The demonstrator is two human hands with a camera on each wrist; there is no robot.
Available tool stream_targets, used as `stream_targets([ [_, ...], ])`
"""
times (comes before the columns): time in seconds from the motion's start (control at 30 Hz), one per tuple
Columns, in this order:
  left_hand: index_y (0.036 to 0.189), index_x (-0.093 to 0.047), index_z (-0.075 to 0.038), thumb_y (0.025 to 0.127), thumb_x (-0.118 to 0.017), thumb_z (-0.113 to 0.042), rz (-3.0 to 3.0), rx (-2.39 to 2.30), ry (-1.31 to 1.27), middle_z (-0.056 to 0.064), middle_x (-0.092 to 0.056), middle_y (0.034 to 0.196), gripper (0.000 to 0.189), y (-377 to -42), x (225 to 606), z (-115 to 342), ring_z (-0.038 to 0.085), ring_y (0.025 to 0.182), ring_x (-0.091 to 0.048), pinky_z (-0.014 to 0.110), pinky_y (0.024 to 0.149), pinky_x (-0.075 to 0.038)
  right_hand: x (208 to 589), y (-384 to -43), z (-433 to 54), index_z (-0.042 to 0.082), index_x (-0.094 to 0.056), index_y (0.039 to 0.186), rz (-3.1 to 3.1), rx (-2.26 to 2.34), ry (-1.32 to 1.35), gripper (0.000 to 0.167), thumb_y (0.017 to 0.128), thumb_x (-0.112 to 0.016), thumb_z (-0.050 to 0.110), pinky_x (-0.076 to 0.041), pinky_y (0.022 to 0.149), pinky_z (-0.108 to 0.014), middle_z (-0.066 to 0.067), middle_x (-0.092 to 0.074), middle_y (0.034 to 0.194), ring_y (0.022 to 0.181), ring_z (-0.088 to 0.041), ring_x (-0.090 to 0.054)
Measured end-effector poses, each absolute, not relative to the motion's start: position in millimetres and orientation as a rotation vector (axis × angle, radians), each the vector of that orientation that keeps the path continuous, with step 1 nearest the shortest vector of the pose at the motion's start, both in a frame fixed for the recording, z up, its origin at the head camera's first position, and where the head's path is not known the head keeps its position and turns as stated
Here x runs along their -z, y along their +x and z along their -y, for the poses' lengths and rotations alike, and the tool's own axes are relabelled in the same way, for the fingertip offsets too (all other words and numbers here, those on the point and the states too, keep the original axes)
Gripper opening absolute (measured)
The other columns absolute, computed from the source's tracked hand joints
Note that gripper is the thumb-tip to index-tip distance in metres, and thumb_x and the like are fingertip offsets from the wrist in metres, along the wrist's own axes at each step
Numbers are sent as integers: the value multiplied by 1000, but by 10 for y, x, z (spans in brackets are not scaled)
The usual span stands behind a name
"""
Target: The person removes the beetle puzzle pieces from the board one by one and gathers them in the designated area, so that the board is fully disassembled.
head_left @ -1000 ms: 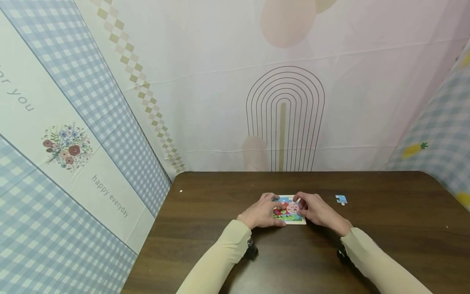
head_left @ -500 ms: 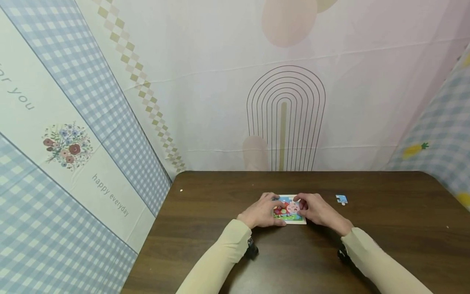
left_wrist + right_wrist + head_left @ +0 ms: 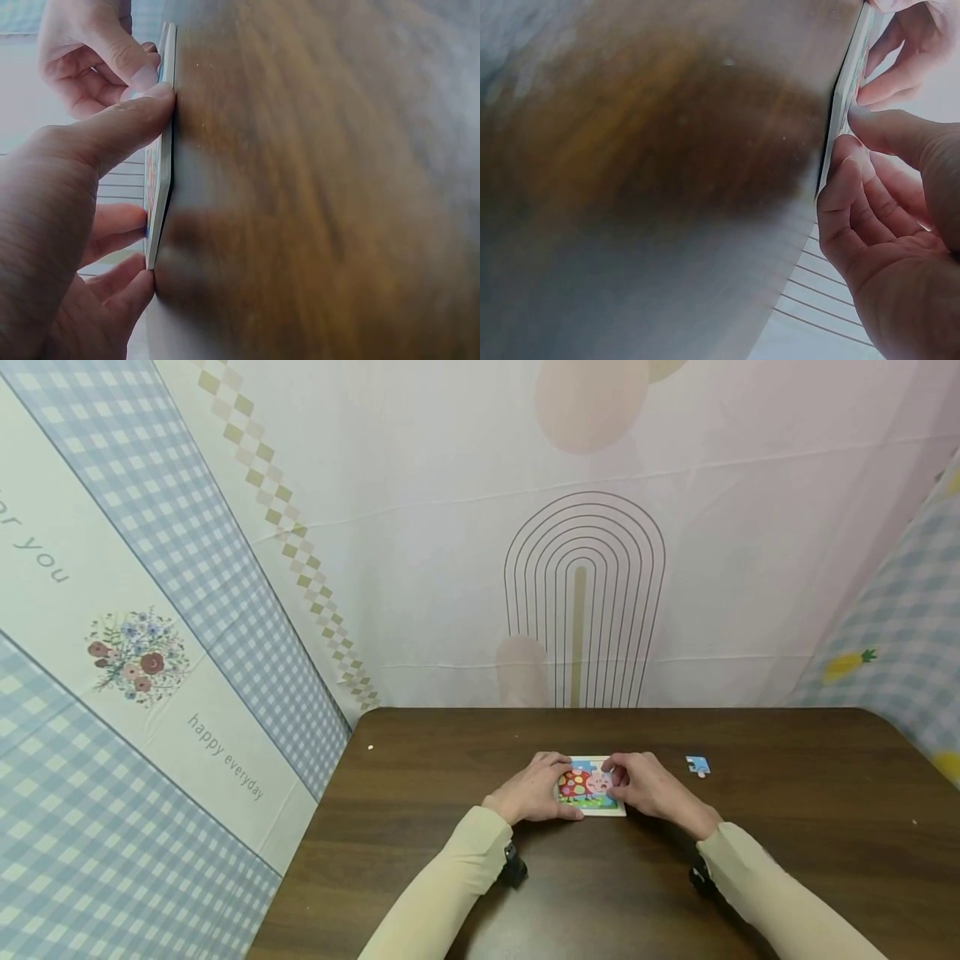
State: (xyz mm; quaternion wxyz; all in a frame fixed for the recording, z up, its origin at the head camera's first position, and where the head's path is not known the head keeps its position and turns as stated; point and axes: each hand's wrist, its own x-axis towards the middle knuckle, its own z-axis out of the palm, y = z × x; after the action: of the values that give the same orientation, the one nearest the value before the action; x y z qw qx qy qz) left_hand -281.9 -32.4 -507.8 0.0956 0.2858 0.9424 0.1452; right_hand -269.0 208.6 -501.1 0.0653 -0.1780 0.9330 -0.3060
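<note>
A jigsaw board point(image 3: 606, 813) with a pale frame and a picture of a red spotted ladybird and a pink pig face lies on the brown table. My left hand point(image 3: 536, 789) grips its left end, thumb along the near edge and fingers toward the far side. In the left wrist view, that thumb point(image 3: 142, 112) rests on the board's pale edge. At the right end, my right hand point(image 3: 647, 789) has curled fingers and pinches a puzzle piece at the picture, mostly hidden by the fingers. A loose blue puzzle piece point(image 3: 697, 764) lies farther right.
The brown table point(image 3: 450, 739) reaches back to a pale patterned cloth point(image 3: 435, 568). A tiny white speck point(image 3: 371, 747) lies near its back left corner. Checked cloth point(image 3: 45, 802) hangs along the left side.
My left index finger has drawn back from over the picture toward the far left, uncovering more of the ladybird. The right hand has stayed nearly still, and the loose piece lies where it was.
</note>
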Motion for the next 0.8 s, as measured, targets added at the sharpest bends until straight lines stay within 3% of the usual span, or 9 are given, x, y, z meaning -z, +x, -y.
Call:
stream_targets([
  [0.4,153,-64,-19,89,-86,-58,-2781,-504,780,6,-42,169,79,-2809,5076,349,22,157,-39,39,119,-52,5024,-2587,-2228,-3,-75,121,-2858,1006,-544,30,94,-84,8,-49,70,-24,-5,-68,93,83,-15,-56],
  [0.8,161,-50,-4,84,-92,-57,-2797,-566,769,5,-44,168,103,-2817,5094,364,21,154,-42,36,123,-48,5005,-2377,-2593,-1,-77,118,-2914,1013,-530,28,94,-84,11,-45,69,-23,-2,-66,93,84,-13,-54],
])
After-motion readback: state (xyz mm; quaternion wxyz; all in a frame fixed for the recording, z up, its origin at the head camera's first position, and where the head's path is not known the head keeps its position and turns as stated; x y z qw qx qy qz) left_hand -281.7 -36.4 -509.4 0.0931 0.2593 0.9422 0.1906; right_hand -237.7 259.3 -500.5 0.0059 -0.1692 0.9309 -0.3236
